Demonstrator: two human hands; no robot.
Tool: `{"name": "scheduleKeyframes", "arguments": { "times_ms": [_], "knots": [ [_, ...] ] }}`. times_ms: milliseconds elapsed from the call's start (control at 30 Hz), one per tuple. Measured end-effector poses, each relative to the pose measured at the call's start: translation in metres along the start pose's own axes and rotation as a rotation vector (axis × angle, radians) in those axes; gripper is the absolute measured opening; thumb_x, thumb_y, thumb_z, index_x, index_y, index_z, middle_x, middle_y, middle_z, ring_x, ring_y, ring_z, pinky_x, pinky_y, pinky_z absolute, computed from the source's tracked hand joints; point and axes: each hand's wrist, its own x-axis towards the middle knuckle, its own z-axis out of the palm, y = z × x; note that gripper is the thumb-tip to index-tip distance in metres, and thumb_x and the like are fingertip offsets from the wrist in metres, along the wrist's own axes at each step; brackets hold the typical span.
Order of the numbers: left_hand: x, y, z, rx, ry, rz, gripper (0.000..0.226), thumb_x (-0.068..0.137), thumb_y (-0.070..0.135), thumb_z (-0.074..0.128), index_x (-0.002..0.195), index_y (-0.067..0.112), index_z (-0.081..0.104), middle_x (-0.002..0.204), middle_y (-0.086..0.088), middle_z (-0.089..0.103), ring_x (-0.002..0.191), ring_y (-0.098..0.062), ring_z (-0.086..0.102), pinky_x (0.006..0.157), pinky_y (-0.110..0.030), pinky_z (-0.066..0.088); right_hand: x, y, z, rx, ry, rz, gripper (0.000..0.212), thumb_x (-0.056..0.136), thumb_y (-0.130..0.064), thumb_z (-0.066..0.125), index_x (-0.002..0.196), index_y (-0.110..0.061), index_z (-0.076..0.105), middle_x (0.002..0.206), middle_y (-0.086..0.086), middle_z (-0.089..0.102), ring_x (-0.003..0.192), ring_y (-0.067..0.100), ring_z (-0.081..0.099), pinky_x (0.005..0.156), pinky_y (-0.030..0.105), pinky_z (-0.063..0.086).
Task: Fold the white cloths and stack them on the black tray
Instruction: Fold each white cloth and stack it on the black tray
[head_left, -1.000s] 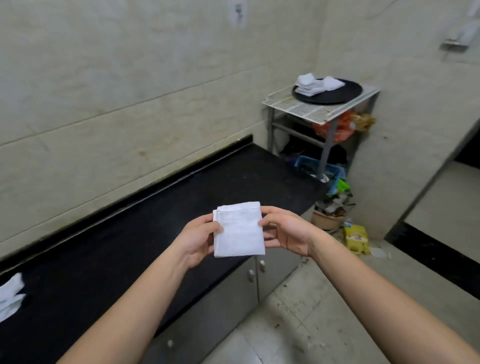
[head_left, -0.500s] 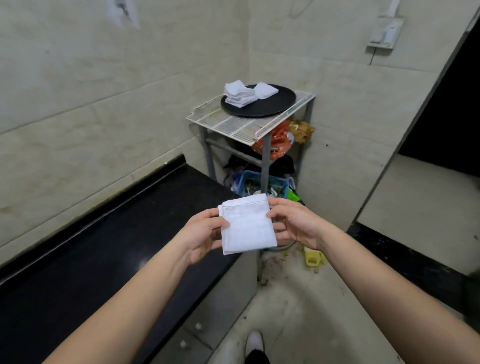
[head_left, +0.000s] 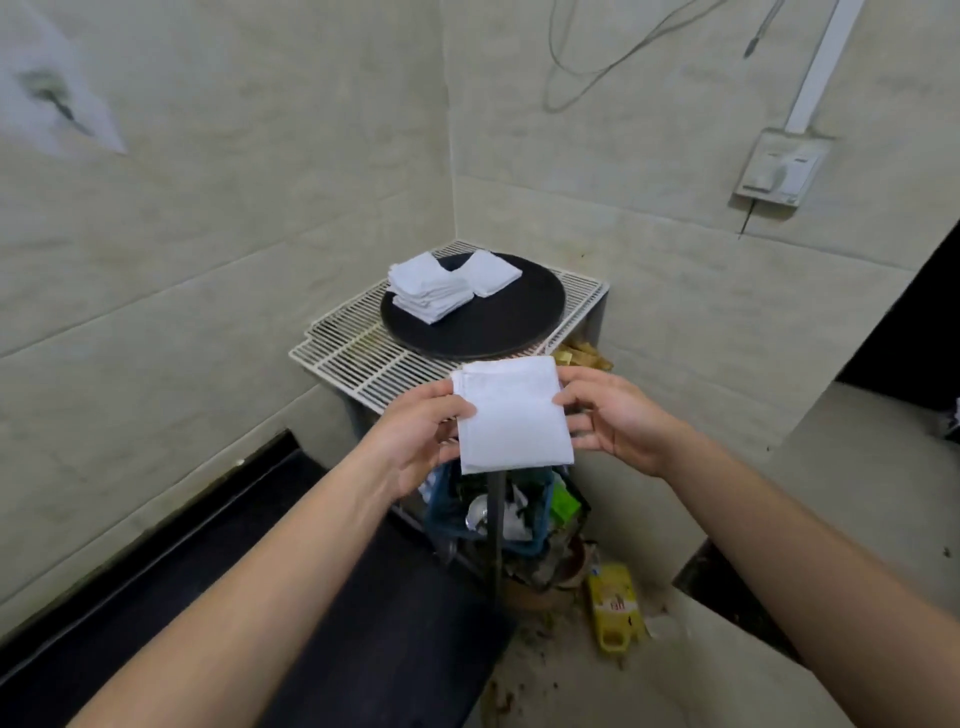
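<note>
Left hand (head_left: 415, 436) & right hand (head_left: 618, 421) pinch folded cloth (head_left: 511, 415) short of black tray (head_left: 498, 327); stack (head_left: 428, 293) already placed, this one pending.

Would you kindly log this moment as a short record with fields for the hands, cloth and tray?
held: folded white cloth, pinched at its side edges by left hand and right hand
tray: black tray on wire rack in the wall corner
on tray: stack of folded cloths, single folded cloth beside it
status: folded white cloth not yet placed
</note>
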Motion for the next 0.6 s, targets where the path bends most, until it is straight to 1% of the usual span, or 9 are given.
{"name": "scheduleKeyframes", "arguments": {
  "times_ms": [67,100,233,333,367,433,500,533,600],
  "knots": [
    [0.032,0.014,0.006,-0.006,0.042,0.021,0.034,0.087,-0.005,0.054,0.110,0.012,0.072,0.102,-0.004,0.075,0.075,-0.012,0.069,0.068,-0.031,0.056,0.036,-0.015,-0.016,-0.029,-0.020,-0.020,0.040,0.094,-0.004,0.049,0.127,-0.020,0.064,0.115,0.014,0.072,0.091,0.029,0.068,0.065,0.033,0.061],
    [0.046,0.020,0.008,-0.020,0.070,0.027,0.033,0.087,-0.005,0.055,0.110,0.012,0.072,0.102,-0.004,0.076,0.077,-0.013,0.068,0.069,-0.031,0.057,0.051,-0.022,-0.022,-0.045,-0.029,-0.031,0.040,0.094,-0.004,0.049,0.127,-0.020,0.064,0.115,0.013,0.073,0.091,0.028,0.068,0.066,0.032,0.061],
    [0.105,0.039,0.012,-0.042,0.162,0.060,0.033,0.087,-0.003,0.057,0.114,0.011,0.070,0.106,-0.006,0.074,0.089,-0.019,0.062,0.074,-0.032,0.059,0.128,-0.049,-0.048,-0.079,-0.093,-0.040,0.039,0.091,-0.004,0.050,0.120,-0.023,0.069,0.111,0.014,0.073,0.082,0.023,0.067,0.064,0.032,0.056],
    [0.151,0.056,0.024,-0.079,0.274,0.067,0.034,0.088,-0.004,0.056,0.118,0.007,0.067,0.113,-0.011,0.073,0.090,-0.022,0.066,0.068,-0.033,0.061,0.186,-0.074,-0.071,-0.139,-0.140,-0.017,0.038,0.092,-0.006,0.051,0.121,-0.024,0.067,0.107,0.011,0.074,0.080,0.022,0.071,0.063,0.033,0.057],
    [0.165,0.063,0.028,-0.102,0.296,0.062,0.034,0.088,-0.004,0.056,0.118,0.006,0.067,0.114,-0.012,0.073,0.090,-0.022,0.069,0.066,-0.032,0.060,0.205,-0.082,-0.078,-0.138,-0.153,-0.009,0.037,0.092,-0.006,0.052,0.122,-0.023,0.066,0.108,0.010,0.074,0.084,0.024,0.073,0.066,0.035,0.059],
    [0.193,0.077,0.035,-0.111,0.336,0.058,0.032,0.088,-0.004,0.057,0.118,0.003,0.065,0.111,-0.012,0.074,0.089,-0.023,0.071,0.063,-0.032,0.059,0.238,-0.097,-0.090,-0.134,-0.182,-0.001,0.033,0.093,-0.007,0.053,0.120,-0.022,0.065,0.110,0.009,0.074,0.094,0.028,0.074,0.077,0.041,0.061],
    [0.225,0.090,0.043,-0.125,0.401,0.065,0.026,0.088,-0.005,0.059,0.112,0.001,0.063,0.105,-0.011,0.074,0.085,-0.023,0.072,0.062,-0.032,0.058,0.273,-0.114,-0.105,-0.161,-0.213,-0.004,0.030,0.093,-0.007,0.053,0.115,-0.024,0.065,0.112,0.009,0.074,0.099,0.029,0.072,0.085,0.043,0.060],
    [0.243,0.098,0.048,-0.134,0.438,0.067,0.021,0.087,-0.006,0.060,0.106,0.003,0.062,0.100,-0.010,0.074,0.082,-0.023,0.072,0.061,-0.033,0.058,0.292,-0.122,-0.114,-0.181,-0.223,-0.010,0.030,0.093,-0.008,0.053,0.116,-0.023,0.065,0.113,0.009,0.073,0.100,0.028,0.072,0.086,0.043,0.060],
    [0.271,0.109,0.053,-0.115,0.495,0.064,0.018,0.086,-0.006,0.060,0.095,0.010,0.059,0.092,-0.008,0.073,0.073,-0.020,0.071,0.060,-0.032,0.057,0.321,-0.134,-0.126,-0.218,-0.229,-0.015,0.033,0.093,-0.009,0.053,0.122,-0.020,0.064,0.113,0.008,0.074,0.100,0.027,0.072,0.083,0.039,0.060]
  ]
}}
